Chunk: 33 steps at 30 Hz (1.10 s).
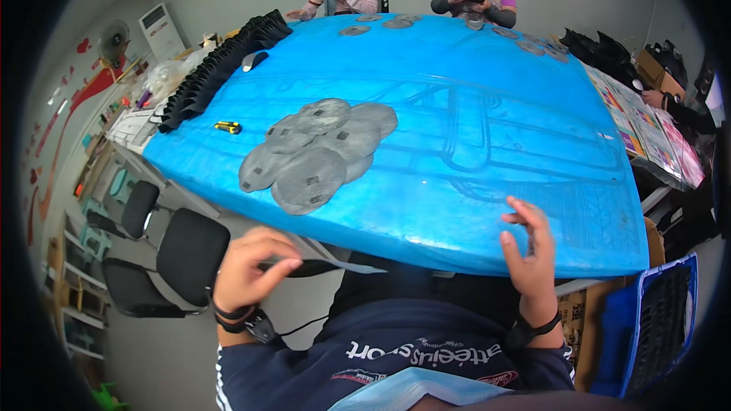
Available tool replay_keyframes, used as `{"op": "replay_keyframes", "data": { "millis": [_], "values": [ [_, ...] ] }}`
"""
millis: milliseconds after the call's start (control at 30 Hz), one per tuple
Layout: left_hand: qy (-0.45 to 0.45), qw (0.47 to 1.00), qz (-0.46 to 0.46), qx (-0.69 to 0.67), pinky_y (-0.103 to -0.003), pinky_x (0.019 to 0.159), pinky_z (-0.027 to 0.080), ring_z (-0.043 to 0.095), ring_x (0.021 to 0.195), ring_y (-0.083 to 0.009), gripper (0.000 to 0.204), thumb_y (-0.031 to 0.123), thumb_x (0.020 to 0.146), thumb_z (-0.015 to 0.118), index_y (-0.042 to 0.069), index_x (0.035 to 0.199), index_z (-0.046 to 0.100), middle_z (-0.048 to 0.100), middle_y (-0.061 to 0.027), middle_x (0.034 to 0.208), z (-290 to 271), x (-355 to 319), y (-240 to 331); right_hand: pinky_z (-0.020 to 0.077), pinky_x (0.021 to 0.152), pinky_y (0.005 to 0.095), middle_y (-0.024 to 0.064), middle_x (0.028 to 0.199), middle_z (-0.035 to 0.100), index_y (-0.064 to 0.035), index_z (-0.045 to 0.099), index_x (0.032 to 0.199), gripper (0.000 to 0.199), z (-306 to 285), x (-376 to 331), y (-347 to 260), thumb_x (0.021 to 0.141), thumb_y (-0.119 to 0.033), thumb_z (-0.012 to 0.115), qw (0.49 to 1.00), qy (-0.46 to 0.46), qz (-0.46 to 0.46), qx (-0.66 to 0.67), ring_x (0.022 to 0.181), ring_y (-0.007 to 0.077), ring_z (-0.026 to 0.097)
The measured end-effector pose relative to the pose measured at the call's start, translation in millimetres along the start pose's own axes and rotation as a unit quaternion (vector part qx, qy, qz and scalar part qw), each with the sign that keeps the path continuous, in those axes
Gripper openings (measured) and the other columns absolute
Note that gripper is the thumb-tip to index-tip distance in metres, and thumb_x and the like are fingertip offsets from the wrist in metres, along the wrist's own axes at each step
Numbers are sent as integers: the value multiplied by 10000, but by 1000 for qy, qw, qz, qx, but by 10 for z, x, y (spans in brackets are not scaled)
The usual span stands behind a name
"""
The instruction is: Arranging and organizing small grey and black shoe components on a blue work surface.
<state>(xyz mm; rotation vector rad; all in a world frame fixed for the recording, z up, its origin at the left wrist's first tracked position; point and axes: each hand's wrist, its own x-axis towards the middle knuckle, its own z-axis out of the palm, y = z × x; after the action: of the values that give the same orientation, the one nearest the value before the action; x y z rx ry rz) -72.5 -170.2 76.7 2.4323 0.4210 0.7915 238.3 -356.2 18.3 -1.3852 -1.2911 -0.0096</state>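
- Nearest, the left hand (255, 270) has its fingers curled closed on a thin dark piece (316, 266), which sticks out rightward below the near edge of the blue-covered counter (426, 213).
- Right hand (531, 251): fingers loosely spread, thumb apart, holding nothing, at that edge.
- Beyond, grey rounded pads (320, 144) overlap in a pile.
- Left of them, 1 yellow-and-black cutter (228, 127).
- Farther, a row of black pieces (221, 72).
- Farthest, 2 masked people (350, 1).
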Motion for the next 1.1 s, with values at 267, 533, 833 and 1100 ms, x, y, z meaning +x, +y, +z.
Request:
{"op": "replay_keyframes", "data": {
  "millis": [267, 533, 833, 1100],
  "values": [
    [15, 982, -93, 166, -238, 599, 434, 574, 641, -136, 65, 49, 712, 634, 0, 754, 624, 617, -68, 705, -844, 342, -411, 441, 722, 303, 151, 1019, 529, -1, 511, 1053, 289, 39, 85, 528, 768, -42, 536, 982, 20, 41, -182, 813, 229, 554],
    [89, 939, -4, 331, -240, 607, 437, 557, 655, -146, 63, 33, 753, 570, -1, 806, 577, 577, -72, 727, -1428, 1325, -1797, 446, 690, 299, 141, 987, 531, 5, 514, 1020, 261, 186, 45, 704, 762, -27, 534, 980, -32, 67, -183, 771, 226, 562],
    [95, 949, 15, 299, -329, 620, 436, 546, 695, -272, 56, 29, 688, 620, 26, 739, 598, 553, -105, 738, -880, 1281, -2550, 455, 690, 306, 149, 996, 533, 1, 518, 1023, 264, 173, 14, 709, 763, -37, 538, 978, -29, 93, -183, 755, 240, 576],
    [223, 941, -72, 243, -244, 527, 411, 508, 563, -126, 113, 131, 771, 618, 22, 797, 601, 575, -59, 756, -925, 1124, -2791, 459, 664, 314, 154, 988, 534, -6, 514, 1026, 267, 173, 47, 719, 761, -37, 532, 976, -35, 52, -211, 744, 250, 575]
  ]
}}
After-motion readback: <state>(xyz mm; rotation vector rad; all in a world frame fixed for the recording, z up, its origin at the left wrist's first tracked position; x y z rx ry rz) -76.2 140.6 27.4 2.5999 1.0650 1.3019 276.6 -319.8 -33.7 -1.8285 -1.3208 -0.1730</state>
